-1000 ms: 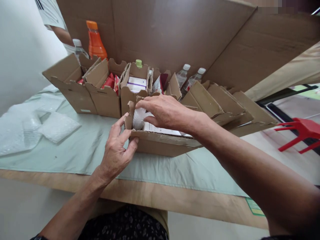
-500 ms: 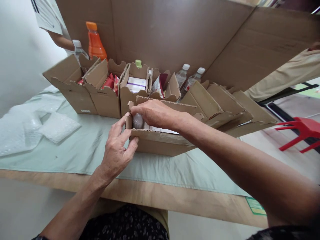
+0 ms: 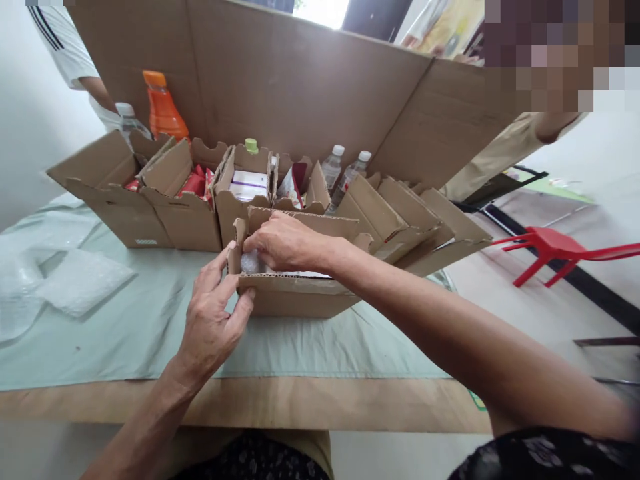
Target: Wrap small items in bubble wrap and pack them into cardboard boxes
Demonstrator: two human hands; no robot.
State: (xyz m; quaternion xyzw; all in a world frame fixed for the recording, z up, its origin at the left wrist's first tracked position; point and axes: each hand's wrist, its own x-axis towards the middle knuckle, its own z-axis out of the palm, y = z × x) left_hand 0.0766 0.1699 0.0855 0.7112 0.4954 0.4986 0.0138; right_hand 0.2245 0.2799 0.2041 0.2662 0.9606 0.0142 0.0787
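Nearest us, the table's bare wooden edge [image 3: 340, 403], then the pale green cloth [image 3: 320, 357], and on it sits the open carton [image 3: 300, 301]. The left hand [image 3: 213, 307] has it by the left end, thumb on the near side, fingers over the end wall. In goes the right hand [image 3: 290, 241], fingers curled down at that same end, right on the bubble wrap [image 3: 251, 263]; whether they pinch it, I can't tell. White contents [image 3: 305, 274] show beside it, under the wrist. Off to the left, loose plastic sheets [image 3: 83, 283] lie on the cloth. Behind the carton, a row of boxes [image 3: 185, 225], with red packets [image 3: 194, 183] in some. Farther back, an orange bottle [image 3: 166, 119] stands before a tall cardboard panel [image 3: 300, 87], and beyond that, a co-worker's white sleeve [image 3: 65, 50]!
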